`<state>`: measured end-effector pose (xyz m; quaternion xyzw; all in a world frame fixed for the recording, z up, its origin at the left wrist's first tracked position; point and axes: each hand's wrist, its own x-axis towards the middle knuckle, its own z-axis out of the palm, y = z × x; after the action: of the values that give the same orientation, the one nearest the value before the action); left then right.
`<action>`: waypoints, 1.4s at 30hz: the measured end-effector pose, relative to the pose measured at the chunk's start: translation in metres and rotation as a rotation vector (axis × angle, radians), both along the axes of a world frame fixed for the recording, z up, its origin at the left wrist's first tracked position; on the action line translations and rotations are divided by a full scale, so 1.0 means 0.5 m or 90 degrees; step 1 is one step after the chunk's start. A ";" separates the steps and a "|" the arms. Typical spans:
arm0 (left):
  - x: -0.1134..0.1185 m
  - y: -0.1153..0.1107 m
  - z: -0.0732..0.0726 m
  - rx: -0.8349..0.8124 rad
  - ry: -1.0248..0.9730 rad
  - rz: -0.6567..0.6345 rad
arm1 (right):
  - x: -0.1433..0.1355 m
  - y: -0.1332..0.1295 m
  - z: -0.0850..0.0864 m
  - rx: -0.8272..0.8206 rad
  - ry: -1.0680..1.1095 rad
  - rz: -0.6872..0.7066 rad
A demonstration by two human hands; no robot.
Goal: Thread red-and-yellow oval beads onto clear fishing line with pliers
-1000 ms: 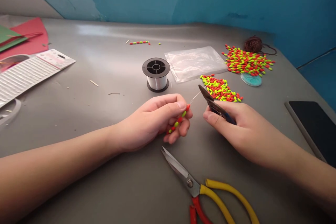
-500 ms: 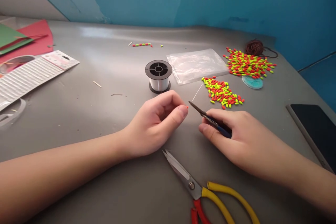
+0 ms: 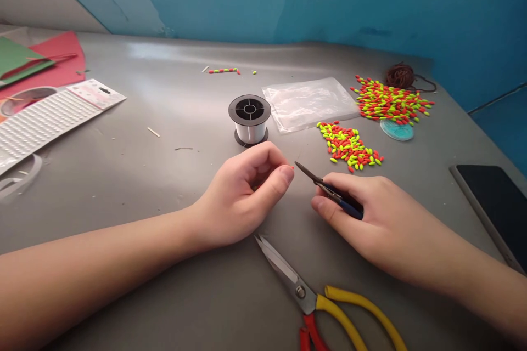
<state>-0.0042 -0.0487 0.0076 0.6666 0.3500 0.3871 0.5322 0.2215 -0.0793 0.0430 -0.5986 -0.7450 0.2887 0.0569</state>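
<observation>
My left hand is closed, thumb and forefinger pinched on a small red bead whose tip shows at the fingertips. My right hand grips small pointed snips with dark blades and a blue handle; their tip points at the bead, a short gap away. Right of the left hand's fingers lies a loose pile of red and yellow-green beads. Behind the left hand stands a black spool wound with clear line. Large scissors with yellow and red handles lie below both hands.
A clear plastic bag and a bigger bead pile lie farther back, beside brown cord and a teal disc. A phone rests at right. At left are a sticker sheet and coloured paper.
A thin white strand that showed above the snips' tip is no longer visible there. Both hands have stayed nearly in place, and the view has shifted very slightly.
</observation>
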 end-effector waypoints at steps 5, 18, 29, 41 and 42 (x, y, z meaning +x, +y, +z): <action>-0.001 0.000 0.002 0.004 0.010 0.000 | 0.001 -0.003 0.000 0.001 0.001 0.007; -0.001 0.000 0.006 0.003 0.035 0.017 | 0.002 -0.002 0.004 -0.020 0.008 0.004; -0.001 -0.002 0.005 0.000 0.042 -0.003 | 0.004 0.003 0.005 -0.058 0.037 0.024; -0.005 0.000 -0.003 0.105 0.193 -0.011 | 0.006 0.009 -0.002 -0.083 0.075 0.020; -0.005 0.000 -0.004 0.120 0.200 -0.009 | 0.006 0.009 -0.003 -0.078 0.078 0.022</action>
<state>-0.0064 -0.0489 0.0057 0.7683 0.3865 0.3056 0.4086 0.2245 -0.0747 0.0417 -0.5690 -0.7314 0.3709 0.0607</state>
